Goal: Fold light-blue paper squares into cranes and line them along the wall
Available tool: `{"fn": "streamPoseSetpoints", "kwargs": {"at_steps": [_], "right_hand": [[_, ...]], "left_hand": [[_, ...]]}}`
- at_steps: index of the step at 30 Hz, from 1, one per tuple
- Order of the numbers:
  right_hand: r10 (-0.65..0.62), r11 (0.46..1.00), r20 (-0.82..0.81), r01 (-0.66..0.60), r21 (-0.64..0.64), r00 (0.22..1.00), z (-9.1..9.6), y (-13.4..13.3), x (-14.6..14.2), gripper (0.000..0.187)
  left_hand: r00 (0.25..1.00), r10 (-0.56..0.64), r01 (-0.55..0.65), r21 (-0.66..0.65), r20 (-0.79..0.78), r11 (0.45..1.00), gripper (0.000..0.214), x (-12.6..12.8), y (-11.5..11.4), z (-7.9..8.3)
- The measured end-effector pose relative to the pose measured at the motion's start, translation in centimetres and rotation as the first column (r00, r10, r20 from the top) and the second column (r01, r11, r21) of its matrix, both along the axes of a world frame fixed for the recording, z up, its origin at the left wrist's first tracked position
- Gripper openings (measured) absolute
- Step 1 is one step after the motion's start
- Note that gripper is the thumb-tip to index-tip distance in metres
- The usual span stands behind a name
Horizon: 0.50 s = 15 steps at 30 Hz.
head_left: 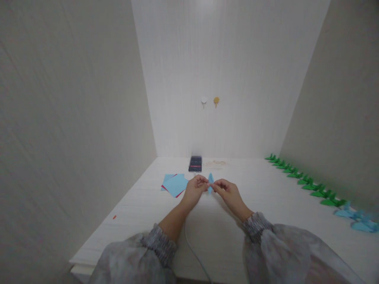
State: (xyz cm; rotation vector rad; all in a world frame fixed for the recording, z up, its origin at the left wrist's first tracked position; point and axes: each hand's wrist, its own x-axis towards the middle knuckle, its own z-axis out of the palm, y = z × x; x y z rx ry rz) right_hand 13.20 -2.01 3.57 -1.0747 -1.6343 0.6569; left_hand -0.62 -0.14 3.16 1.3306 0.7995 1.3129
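Between my two hands, a small folded piece of light blue paper (211,178) is held upright above the white table. My left hand (195,190) pinches it from the left side with thumb and fingers. From the right, my right hand (229,193) grips it the same way, and the fingertips of both hands almost meet. The fingers cover part of the folds. Just left of my left hand lies a loose stack of square paper sheets (176,184), light blue on top with red edges showing underneath.
A phone (195,164) rests at the back, with a cable (194,250) running toward the front edge. Folded green paper figures (308,183) line the right wall, with light blue figures (363,225) nearest. A small red-orange scrap (114,217) lies left. Two hooks (216,101) are on the wall.
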Motion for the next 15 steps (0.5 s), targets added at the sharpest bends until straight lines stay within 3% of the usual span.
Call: {"fn": "streamPoseSetpoints", "kwargs": {"at_steps": [8, 15], "right_hand": [[0.059, 0.996, -0.022, -0.057, 0.064, 0.998, -0.27, 0.24, 0.1, 0.015], [0.01, 0.996, -0.076, -0.003, 0.088, 0.997, -0.74, 0.59, 0.2, 0.011]], "left_hand": [[0.996, -0.036, 0.034, -0.02, -0.079, 0.999, 0.025, 0.1, -0.37, 0.34], [0.994, -0.013, 0.015, 0.015, -0.111, 1.0, 0.026, -0.13, -0.24, -0.01]]}}
